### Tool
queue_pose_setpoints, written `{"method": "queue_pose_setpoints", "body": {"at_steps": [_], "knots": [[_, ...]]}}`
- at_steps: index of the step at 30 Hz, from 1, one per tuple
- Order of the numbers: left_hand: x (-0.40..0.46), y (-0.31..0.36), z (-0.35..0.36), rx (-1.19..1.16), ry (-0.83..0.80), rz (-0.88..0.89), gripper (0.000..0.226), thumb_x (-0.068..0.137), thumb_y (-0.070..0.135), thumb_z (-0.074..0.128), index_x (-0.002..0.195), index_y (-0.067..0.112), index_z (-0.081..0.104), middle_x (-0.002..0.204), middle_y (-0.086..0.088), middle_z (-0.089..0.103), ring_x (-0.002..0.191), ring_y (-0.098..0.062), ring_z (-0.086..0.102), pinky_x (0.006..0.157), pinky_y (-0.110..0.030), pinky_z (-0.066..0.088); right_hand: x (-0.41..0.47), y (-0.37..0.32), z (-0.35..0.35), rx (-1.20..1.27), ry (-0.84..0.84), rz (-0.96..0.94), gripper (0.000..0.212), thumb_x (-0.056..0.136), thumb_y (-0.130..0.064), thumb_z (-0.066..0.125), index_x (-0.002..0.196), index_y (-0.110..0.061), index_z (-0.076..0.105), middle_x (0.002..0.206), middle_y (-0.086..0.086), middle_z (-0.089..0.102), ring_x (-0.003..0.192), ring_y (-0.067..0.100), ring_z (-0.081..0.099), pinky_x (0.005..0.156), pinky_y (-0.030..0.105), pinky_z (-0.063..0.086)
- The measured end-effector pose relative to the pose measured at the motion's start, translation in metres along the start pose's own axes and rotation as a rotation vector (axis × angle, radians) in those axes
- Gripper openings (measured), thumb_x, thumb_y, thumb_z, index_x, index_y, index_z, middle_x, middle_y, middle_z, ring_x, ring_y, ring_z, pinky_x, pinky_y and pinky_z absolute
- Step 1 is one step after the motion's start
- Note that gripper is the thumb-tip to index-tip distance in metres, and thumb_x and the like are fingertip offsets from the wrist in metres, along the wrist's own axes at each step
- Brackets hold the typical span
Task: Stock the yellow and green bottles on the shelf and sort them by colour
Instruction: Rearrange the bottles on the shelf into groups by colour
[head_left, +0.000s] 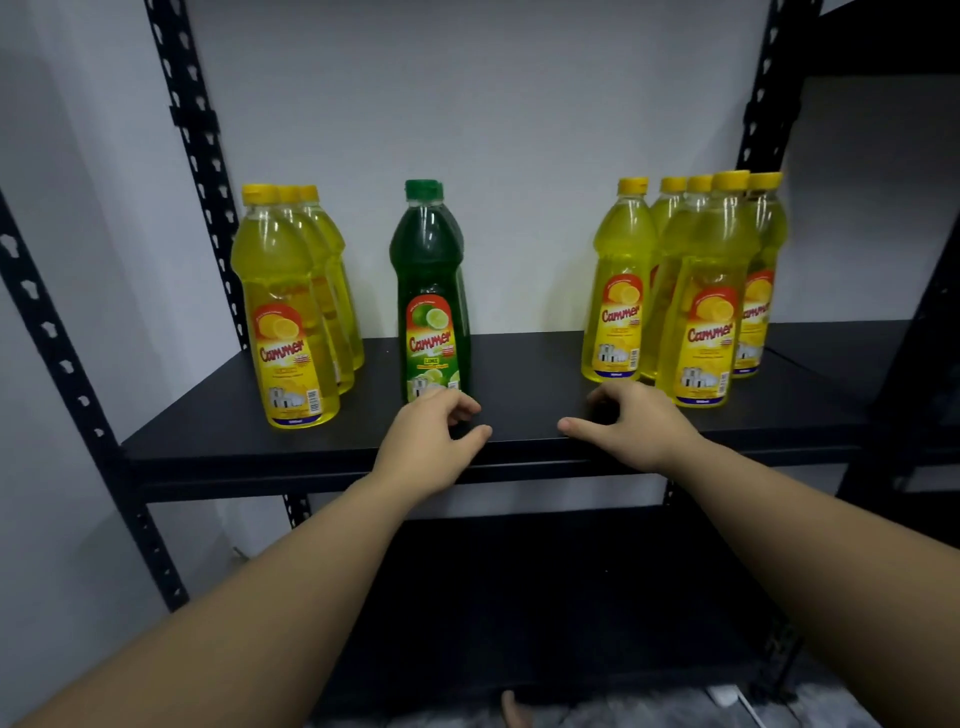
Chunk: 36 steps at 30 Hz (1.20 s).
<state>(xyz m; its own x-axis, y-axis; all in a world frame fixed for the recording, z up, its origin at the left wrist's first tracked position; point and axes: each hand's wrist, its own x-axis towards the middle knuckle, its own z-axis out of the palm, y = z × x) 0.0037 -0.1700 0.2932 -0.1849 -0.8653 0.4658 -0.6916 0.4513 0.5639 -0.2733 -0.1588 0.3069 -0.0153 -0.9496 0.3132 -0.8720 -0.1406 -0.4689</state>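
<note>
"Cammer" read on yellow bottles (284, 332) at 9 and 3 o'clock, "LIME" on green bottle (431, 306), second green bottle mostly hidden behind, left hand (426, 441) and right hand (634, 426) loosely curled, nothing grasped, shelf (519, 384).

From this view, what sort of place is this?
Likely a stockroom or mock shop: a black metal shelf against a bare wall, holding rows of identical yellow bottles and green bottles.

One head-worn view looks forward and down, close on the shelf (519, 364).
</note>
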Motion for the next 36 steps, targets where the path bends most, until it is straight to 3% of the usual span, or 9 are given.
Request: {"method": "queue_pose_setpoints", "body": {"at_steps": [5,13,16,19,24,30,36], "knots": [[0.022,0.031,0.023,0.062,-0.112,0.01,0.034,0.089,0.038,0.077,0.12,0.025,0.07,0.11,0.01,0.067,0.101,-0.007,0.063,0.089,-0.027,0.053,-0.012,0.039,-0.016,-0.202,0.069,-0.037,0.081,0.077,-0.093,0.045,0.113,-0.025,0.069,0.111,-0.006,0.065,0.109,0.017,0.057,0.093,0.041,0.052],[0.086,0.067,0.083,0.023,-0.254,-0.087,0.081,0.077,0.05,0.086,0.146,0.023,0.05,0.129,0.004,0.064,0.118,-0.015,0.061,0.103,-0.036,0.05,-0.023,0.064,0.007,-0.333,0.338,-0.185,0.078,0.091,-0.08,0.043,0.121,-0.017,0.077,0.124,0.0,0.074,0.115,0.016,0.067,0.098,0.036,0.052],[0.115,0.078,0.107,-0.079,-0.259,-0.119,0.104,0.072,0.045,0.092,0.156,0.02,0.036,0.142,-0.004,0.058,0.126,-0.02,0.059,0.103,-0.035,0.049,-0.023,0.069,0.014,-0.348,0.412,-0.254,0.078,0.094,-0.076,0.044,0.12,-0.01,0.077,0.121,0.005,0.076,0.112,0.018,0.071,0.097,0.038,0.056],[0.141,0.082,0.13,-0.168,-0.238,-0.139,0.117,0.069,0.044,0.094,0.16,0.02,0.024,0.153,-0.008,0.051,0.137,-0.025,0.054,0.11,-0.044,0.048,-0.021,0.068,0.014,-0.345,0.427,-0.274,0.08,0.096,-0.077,0.041,0.115,-0.009,0.079,0.116,0.006,0.077,0.108,0.019,0.073,0.093,0.04,0.058],[0.166,0.075,0.146,-0.262,-0.258,-0.102,0.088,0.075,0.04,0.091,0.146,0.022,0.042,0.13,0.003,0.066,0.117,-0.017,0.066,0.102,-0.041,0.055,-0.02,0.069,0.016,-0.319,0.454,-0.268,0.077,0.096,-0.077,0.044,0.11,-0.011,0.08,0.115,0.005,0.077,0.109,0.019,0.072,0.088,0.04,0.057],[0.182,0.059,0.145,-0.233,-0.2,-0.162,0.082,0.077,0.039,0.09,0.143,0.02,0.044,0.134,-0.002,0.066,0.12,-0.021,0.065,0.104,-0.046,0.053,-0.021,0.07,0.018,-0.314,0.439,-0.233,0.076,0.094,-0.078,0.045,0.115,-0.014,0.08,0.122,0.003,0.076,0.116,0.017,0.07,0.093,0.04,0.056],[0.193,0.052,0.138,-0.149,-0.193,-0.149,0.07,0.083,0.035,0.086,0.139,0.016,0.048,0.136,-0.004,0.065,0.121,-0.023,0.063,0.104,-0.043,0.052,-0.021,0.07,0.016,-0.312,0.435,-0.227,0.077,0.094,-0.079,0.043,0.117,-0.015,0.079,0.124,0.002,0.075,0.118,0.016,0.069,0.096,0.038,0.055]]}}
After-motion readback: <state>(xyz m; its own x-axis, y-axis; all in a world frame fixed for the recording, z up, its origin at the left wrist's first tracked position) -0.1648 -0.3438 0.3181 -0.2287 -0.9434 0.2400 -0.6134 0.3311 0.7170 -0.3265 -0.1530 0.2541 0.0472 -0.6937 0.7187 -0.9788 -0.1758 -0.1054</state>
